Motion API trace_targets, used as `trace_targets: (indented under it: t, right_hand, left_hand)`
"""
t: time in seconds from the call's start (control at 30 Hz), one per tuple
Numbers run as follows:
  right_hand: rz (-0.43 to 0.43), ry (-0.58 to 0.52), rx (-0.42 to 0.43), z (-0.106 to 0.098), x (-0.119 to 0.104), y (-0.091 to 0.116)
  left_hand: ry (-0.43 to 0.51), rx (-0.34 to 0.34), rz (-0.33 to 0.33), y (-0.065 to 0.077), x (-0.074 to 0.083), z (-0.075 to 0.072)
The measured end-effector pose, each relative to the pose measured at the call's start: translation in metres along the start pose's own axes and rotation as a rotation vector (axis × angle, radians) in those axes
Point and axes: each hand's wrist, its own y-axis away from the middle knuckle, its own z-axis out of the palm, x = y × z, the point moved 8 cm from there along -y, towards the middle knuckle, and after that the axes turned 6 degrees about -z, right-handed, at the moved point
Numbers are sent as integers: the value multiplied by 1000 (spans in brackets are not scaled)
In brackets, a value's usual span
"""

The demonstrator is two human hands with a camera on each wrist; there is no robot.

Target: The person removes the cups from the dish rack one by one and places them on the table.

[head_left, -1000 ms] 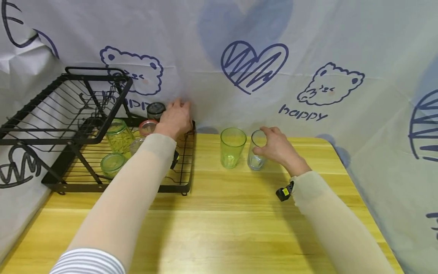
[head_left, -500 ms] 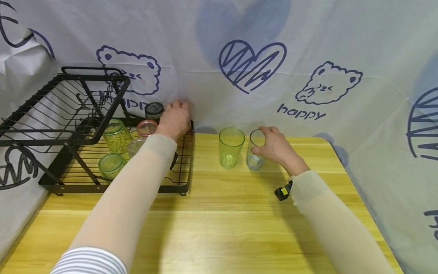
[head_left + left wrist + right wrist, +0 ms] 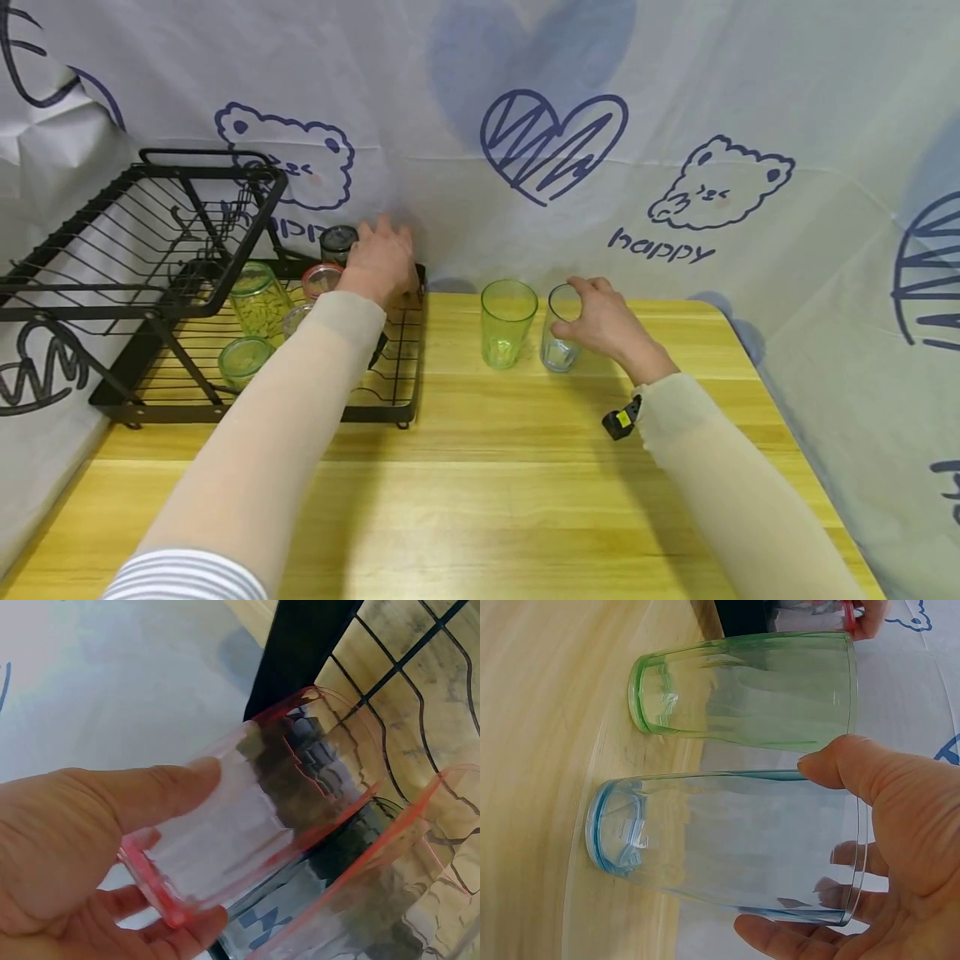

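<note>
In the left wrist view a clear pinkish-red tumbler (image 3: 217, 825) stands base up at the rack's edge. My left hand (image 3: 378, 265) grips it near its base, thumb on one side and fingers on the other; in the head view this hand mostly hides it. Beside it are a second red tumbler (image 3: 321, 281) and a dark grey one (image 3: 339, 240), both bottom up. On the table a clear blue tumbler (image 3: 727, 840) stands upright. My right hand (image 3: 611, 323) holds it near the rim, thumb opposite fingers. A green tumbler (image 3: 507, 325) stands upright just left of it.
The black two-tier dish rack (image 3: 408, 367) fills the table's left side. Its lower tier also holds green upturned tumblers (image 3: 258, 302) and a clear one (image 3: 297, 319). A printed cloth wall (image 3: 450, 192) runs close behind the wooden table (image 3: 480, 500).
</note>
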Motion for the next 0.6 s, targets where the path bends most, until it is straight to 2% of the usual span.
trace_targets:
  t: [0.13,0.3,0.47,0.6]
  right_hand:
    - [-1,2,-6,1,0,0]
    - [-2,4,-7,0,0,0]
    - [-11,2,-13,1,-2,0]
    - [-13,3,-20,0,-2,0]
  left_hand:
    - [-11,-24,-18,7,-3,-2]
    - [-33,-34,-1,15,-3,-10]
    - [-60,-54,25,29,0,-28]
    - [-28,-40,8,46,2,-47]
